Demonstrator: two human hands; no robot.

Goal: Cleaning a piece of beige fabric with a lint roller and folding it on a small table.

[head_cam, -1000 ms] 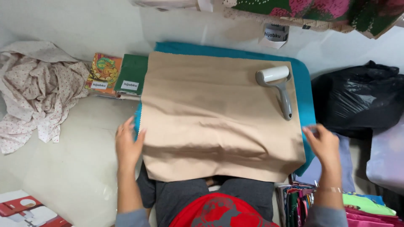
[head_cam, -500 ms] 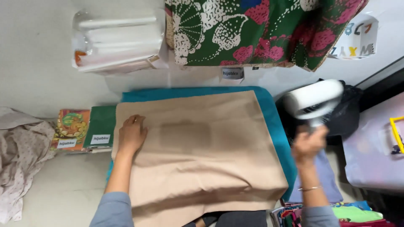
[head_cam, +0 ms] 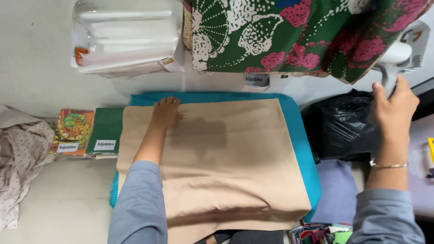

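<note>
Left hand [head_cam: 165, 112] is lying flat, fingers together, on the far edge of the beige cloth [head_cam: 217, 158], which is covering the teal pad [head_cam: 298, 131] with its long axis running left to right. Right hand [head_cam: 394, 107] is curling closed around the lint roller [head_cam: 397, 61], raised well right of the cloth, beyond the black bag [head_cam: 339, 129]

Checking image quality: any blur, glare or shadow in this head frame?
Head view: mostly sharp, evenly lit; soft shadow on the tan cloth beside the left hand; glare on the plastic-wrapped pack; right hand and lint roller slightly soft.
</note>
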